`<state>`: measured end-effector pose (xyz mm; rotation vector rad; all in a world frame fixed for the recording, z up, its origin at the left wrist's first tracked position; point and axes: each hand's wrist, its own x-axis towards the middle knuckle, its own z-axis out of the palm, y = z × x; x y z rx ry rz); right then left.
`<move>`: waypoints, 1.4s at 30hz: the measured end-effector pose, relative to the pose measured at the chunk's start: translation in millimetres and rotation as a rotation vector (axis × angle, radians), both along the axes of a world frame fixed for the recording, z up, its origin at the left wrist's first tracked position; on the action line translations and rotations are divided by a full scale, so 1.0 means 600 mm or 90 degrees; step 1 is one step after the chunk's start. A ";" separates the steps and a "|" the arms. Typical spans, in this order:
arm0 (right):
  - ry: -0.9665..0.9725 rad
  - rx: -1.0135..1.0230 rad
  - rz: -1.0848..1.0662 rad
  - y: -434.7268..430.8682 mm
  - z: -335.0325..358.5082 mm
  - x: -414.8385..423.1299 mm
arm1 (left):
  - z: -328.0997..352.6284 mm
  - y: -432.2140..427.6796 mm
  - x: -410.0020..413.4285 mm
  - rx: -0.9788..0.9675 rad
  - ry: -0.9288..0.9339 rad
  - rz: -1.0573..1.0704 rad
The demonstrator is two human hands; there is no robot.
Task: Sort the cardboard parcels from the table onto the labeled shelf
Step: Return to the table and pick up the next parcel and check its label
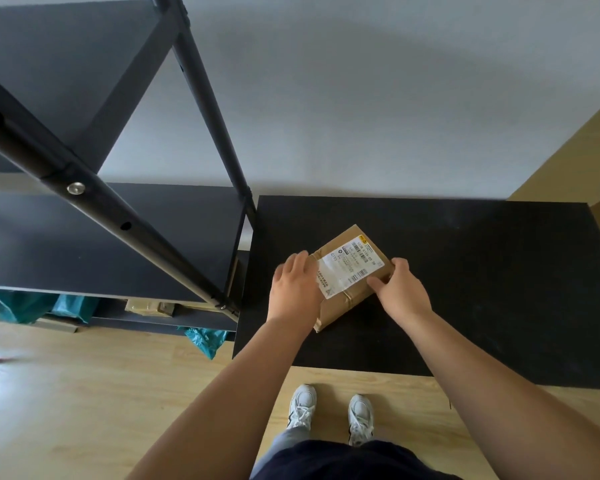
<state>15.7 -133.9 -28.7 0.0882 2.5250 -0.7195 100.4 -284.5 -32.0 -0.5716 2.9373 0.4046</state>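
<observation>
1. Cardboard, brown and taped: one parcel (pixel 352 271) lies on the black table (pixel 482 289), toward the table's left side and turned at an angle; a white label (pixel 352 266) with barcodes covers much of its top.
2. Head view, hands: the left hand (pixel 297 289) lies on the parcel's left end, palm down, fingers spread flat and pointing far; it presses rather than clasps, so I count it as open; the right hand (pixel 400 289) grips the parcel's right near edge, thumb on top by the label, fingers curled around the side.
3. Head view, shelf: the black shelf (pixel 118 244) stands left of the table, just beside it; its board at about table height is bare where it shows; on a lower board, teal bags (pixel 66 308) and a brown package (pixel 149 306) show under the board's near edge; another teal bag (pixel 205 341) sticks out near the table's left near corner.
4. Head view, near: two white shoes (pixel 331 414) stand on the wooden floor (pixel 84 393) just short of the table's near edge; both bare forearms reach from there to the parcel.
</observation>
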 end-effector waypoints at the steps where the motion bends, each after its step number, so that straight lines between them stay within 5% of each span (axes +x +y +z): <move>1: -0.006 -0.010 -0.017 0.004 0.001 0.003 | 0.001 -0.006 -0.005 0.022 -0.013 0.025; 5: -0.063 -0.021 -0.024 0.018 -0.011 0.036 | -0.009 -0.019 -0.009 0.146 -0.038 0.114; 14: -0.087 -0.036 0.004 0.018 -0.021 0.043 | -0.005 0.040 0.002 0.129 -0.093 0.131; 22: -0.082 -0.003 0.012 0.043 -0.013 0.006 | -0.021 0.052 0.012 0.329 -0.085 0.219; 28: -0.188 -0.077 -0.022 0.038 -0.011 0.006 | -0.013 0.035 -0.006 0.477 -0.167 0.227; 42: -0.043 -0.288 -0.107 0.075 0.115 0.013 | 0.098 0.042 0.011 0.649 0.105 0.291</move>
